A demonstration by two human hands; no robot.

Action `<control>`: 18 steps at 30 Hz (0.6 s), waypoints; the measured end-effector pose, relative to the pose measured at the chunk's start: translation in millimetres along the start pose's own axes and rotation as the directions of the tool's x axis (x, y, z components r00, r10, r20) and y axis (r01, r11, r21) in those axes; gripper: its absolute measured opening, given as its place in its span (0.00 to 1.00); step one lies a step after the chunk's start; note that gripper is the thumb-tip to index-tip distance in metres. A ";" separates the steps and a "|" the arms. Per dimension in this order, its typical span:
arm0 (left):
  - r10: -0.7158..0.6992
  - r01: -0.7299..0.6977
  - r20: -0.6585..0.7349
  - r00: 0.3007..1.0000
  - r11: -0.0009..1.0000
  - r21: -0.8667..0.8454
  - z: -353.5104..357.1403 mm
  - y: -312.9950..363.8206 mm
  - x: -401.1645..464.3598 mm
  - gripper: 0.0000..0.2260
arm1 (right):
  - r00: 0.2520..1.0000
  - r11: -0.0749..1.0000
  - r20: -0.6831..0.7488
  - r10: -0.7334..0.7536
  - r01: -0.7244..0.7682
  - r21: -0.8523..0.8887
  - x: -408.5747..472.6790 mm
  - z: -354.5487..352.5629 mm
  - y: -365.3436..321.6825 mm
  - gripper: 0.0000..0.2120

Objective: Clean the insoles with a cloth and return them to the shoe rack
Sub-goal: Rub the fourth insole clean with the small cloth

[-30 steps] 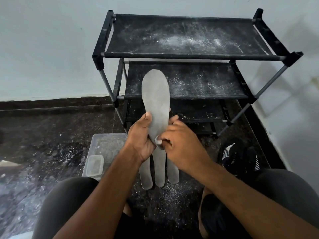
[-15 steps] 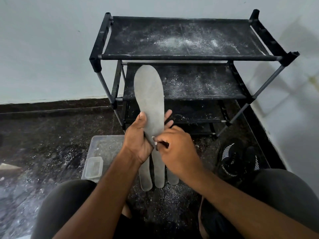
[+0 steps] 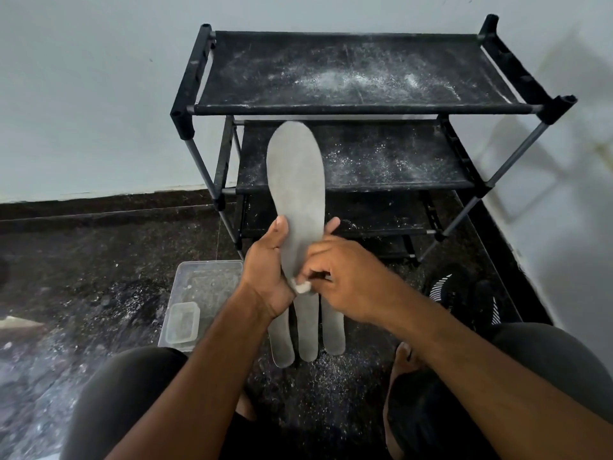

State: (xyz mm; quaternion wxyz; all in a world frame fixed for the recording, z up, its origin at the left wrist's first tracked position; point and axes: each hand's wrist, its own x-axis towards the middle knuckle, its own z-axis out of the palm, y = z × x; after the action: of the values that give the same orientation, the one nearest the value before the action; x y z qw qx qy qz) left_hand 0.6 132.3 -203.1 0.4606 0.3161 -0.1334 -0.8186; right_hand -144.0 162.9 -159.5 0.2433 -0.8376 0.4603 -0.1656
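At the centre of the frame the left hand [image 3: 270, 277] holds a flat grey foam insole [image 3: 297, 190] upright by its lower half, thumb on the left edge and fingertips showing past the right edge. The right hand [image 3: 345, 280] is pressed close against it, fingers curled and pinching a small white wad of cloth [image 3: 302, 287] at the heel end.

To my eye, wiping would go best if the left hand kept a firm hold low down while the cloth travelled in long strokes from heel up to toe; the tall unsupported part looks likely to flex, so pressure should be light up there.

Three more grey insoles [image 3: 306, 333] lie side by side on the dark speckled floor [image 3: 99, 287] just below the hands. The black fabric-shelved shoe rack [image 3: 348, 107], dusted white, stands above them in the upper middle of the frame.

Compared with half a second ago, the cloth shows more plainly below the right-hand fingers, at about the same spot by the heel, and the insole stands slightly straighter.
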 end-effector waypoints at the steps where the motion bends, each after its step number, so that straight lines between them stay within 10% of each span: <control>1: 0.017 -0.017 -0.014 1.000 1.000 -0.023 -1.5 1.5 -0.1 0.22 | 1.000 0.995 0.023 0.016 -0.013 -0.099 -1.0 -4.6 7.5 0.07; 6: 0.078 -0.060 -0.098 0.992 0.983 0.172 -7.5 -5.9 3.5 0.21 | 0.880 0.917 -0.317 0.355 -0.262 0.300 0.5 -17.4 28.4 0.08; 11: -0.010 0.031 -0.059 0.998 0.930 0.366 -0.6 -18.2 1.5 0.19 | 0.752 0.544 -0.126 0.648 -0.340 0.767 1.8 -20.2 34.2 0.06; 18: -0.043 0.045 -0.014 0.999 0.924 0.380 3.2 -14.7 -0.8 0.25 | 0.785 0.623 -0.090 0.612 -0.409 0.667 3.3 -16.0 34.2 0.05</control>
State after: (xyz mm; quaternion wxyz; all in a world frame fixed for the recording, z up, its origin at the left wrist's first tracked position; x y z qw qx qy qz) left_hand -11.0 140.6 -207.9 0.3726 0.4045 -0.2810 -0.7865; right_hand -173.9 140.4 -165.2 0.4640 -0.5055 0.6336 -0.3574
